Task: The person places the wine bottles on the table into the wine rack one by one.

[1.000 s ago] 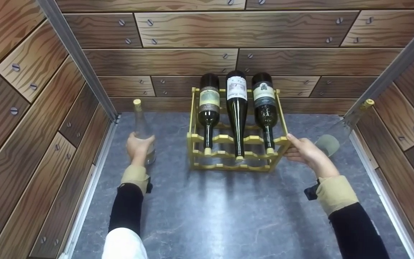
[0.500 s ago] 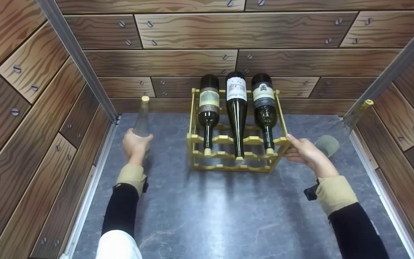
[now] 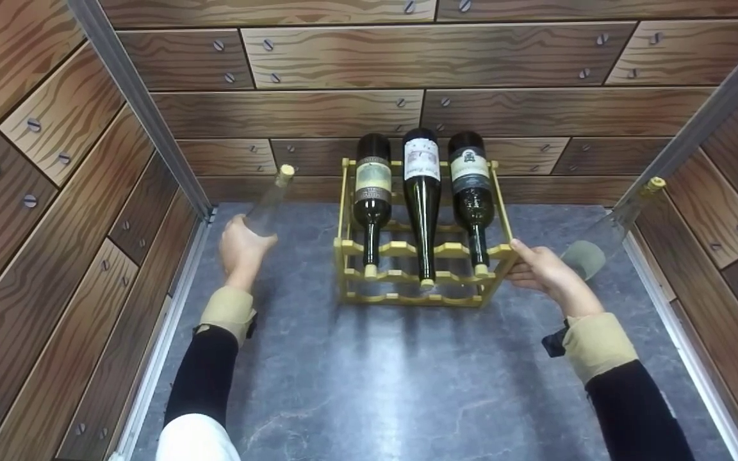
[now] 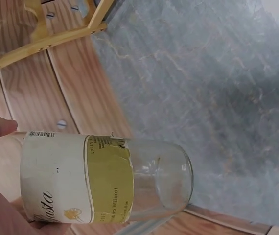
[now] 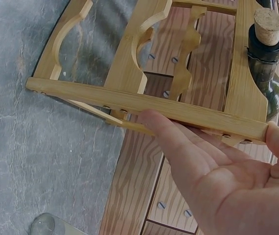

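Observation:
My left hand (image 3: 243, 246) grips a clear glass bottle (image 3: 269, 203) with a yellowish cork, left of the wooden wine rack (image 3: 399, 247). Its neck tilts right, toward the rack. In the left wrist view a white label (image 4: 56, 178) and an olive band show on it; the base hangs above the floor. Three dark wine bottles lie on the rack's top tier, necks forward: left (image 3: 373, 182), middle (image 3: 421, 163) and right (image 3: 471, 176). My right hand (image 3: 551, 275) holds the rack's right front post (image 5: 129, 103), thumb at the top corner, fingers along the side.
Another clear corked bottle (image 3: 599, 243) is right of my right hand, near the right wall. Wood-patterned panels (image 3: 439, 54) enclose the grey marbled floor (image 3: 369, 384) at the back and both sides. Below the dark bottles are lower rack tiers (image 3: 388, 297).
My left hand has lifted the clear bottle and tipped its neck to the right, toward the rack. The right hand and the rack stay where they were.

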The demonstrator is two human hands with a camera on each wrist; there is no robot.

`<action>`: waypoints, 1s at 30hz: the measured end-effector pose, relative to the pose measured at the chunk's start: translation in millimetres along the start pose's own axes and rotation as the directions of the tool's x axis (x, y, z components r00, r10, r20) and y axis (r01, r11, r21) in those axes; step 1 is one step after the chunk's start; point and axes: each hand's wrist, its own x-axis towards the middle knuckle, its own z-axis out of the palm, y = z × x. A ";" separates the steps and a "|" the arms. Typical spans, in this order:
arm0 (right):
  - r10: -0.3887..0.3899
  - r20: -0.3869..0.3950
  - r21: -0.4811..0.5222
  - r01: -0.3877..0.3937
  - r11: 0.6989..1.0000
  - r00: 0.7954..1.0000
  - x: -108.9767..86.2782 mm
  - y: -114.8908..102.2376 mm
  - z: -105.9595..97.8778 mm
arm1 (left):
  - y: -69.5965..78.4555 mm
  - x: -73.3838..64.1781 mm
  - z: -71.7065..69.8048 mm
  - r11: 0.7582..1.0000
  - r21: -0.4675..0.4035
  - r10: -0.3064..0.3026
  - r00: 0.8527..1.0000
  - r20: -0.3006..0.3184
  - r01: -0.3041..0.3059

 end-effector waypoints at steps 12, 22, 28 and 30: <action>0.025 0.003 -0.001 -0.025 1.000 1.000 1.1 1.4 0.0 | 24.6 -13.2 -14.2 0.991 -0.011 0.134 0.991 -0.003 -0.134; 0.012 -0.003 0.022 -0.012 1.000 1.000 0.1 0.2 1.3 | 59.1 -30.2 -25.4 0.959 -0.022 0.283 0.959 -0.029 -0.284; 0.003 -0.008 0.011 -0.003 1.000 1.000 0.4 0.1 1.2 | 76.4 -41.5 -29.9 0.934 0.019 0.358 0.933 -0.033 -0.358; 0.005 -0.010 0.009 -0.005 1.000 1.000 0.5 0.0 1.0 | 80.4 -45.5 -31.1 0.929 0.034 0.370 0.928 -0.034 -0.369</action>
